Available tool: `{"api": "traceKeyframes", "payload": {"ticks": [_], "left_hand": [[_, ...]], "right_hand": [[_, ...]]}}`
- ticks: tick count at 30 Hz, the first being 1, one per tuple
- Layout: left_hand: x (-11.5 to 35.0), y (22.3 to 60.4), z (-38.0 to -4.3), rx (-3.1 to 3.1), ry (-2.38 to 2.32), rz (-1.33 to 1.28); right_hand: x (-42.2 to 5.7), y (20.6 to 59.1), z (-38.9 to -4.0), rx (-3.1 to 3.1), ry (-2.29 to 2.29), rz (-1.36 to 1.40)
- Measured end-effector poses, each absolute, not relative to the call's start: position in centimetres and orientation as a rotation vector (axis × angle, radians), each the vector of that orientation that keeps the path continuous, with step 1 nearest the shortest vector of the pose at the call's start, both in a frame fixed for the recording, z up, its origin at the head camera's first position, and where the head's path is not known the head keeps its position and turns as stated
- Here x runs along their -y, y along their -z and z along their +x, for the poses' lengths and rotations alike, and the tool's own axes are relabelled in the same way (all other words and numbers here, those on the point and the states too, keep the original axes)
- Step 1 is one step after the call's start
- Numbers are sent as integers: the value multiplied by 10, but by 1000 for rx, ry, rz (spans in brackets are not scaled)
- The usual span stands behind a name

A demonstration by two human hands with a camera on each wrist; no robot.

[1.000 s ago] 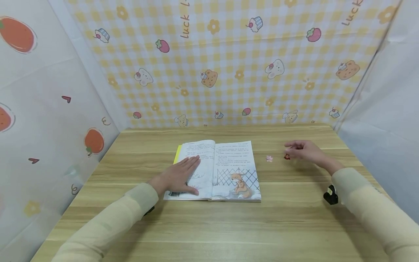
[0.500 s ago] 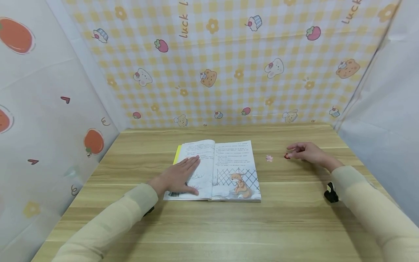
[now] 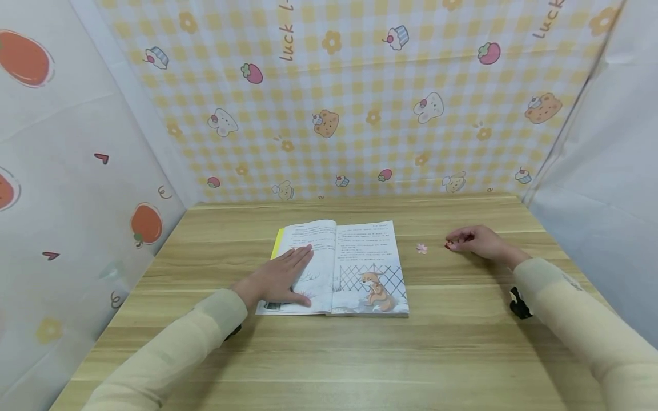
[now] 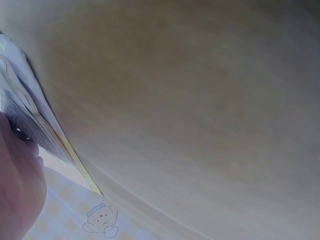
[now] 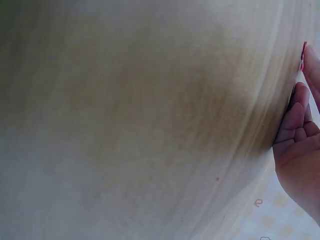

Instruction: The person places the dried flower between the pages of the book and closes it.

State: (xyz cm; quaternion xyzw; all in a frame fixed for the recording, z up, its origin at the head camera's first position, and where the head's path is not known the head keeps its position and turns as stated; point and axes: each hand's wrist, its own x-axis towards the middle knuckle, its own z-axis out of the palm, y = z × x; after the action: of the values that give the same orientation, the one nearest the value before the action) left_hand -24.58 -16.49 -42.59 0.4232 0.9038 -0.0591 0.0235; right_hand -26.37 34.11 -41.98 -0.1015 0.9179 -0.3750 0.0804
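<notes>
Red, right of the book (image 3: 364, 242), just beyond the pink flower (image 3: 421, 249): touched the red flower (image 3: 448, 246) with the right hand (image 3: 479, 242), bent-fingered; couldn't tell whether pinching. Rested on the book with the left hand (image 3: 279, 279), straight-fingered, farther off.

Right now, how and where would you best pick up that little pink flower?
I'd pinch the pink flower by two opposite petals, coming down from above and its right. It looks small and flat, so its outer edge seems the likeliest hold. The book lies close on its left, while the right hand is on its right.
</notes>
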Motion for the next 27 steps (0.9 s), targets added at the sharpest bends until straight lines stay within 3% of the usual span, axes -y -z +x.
{"api": "traceKeyframes", "payload": {"ticks": [27], "left_hand": [[166,427,-247,-2779,179,1301]], "right_hand": [[-336,420,-264,-2781,1118,-244]]}}
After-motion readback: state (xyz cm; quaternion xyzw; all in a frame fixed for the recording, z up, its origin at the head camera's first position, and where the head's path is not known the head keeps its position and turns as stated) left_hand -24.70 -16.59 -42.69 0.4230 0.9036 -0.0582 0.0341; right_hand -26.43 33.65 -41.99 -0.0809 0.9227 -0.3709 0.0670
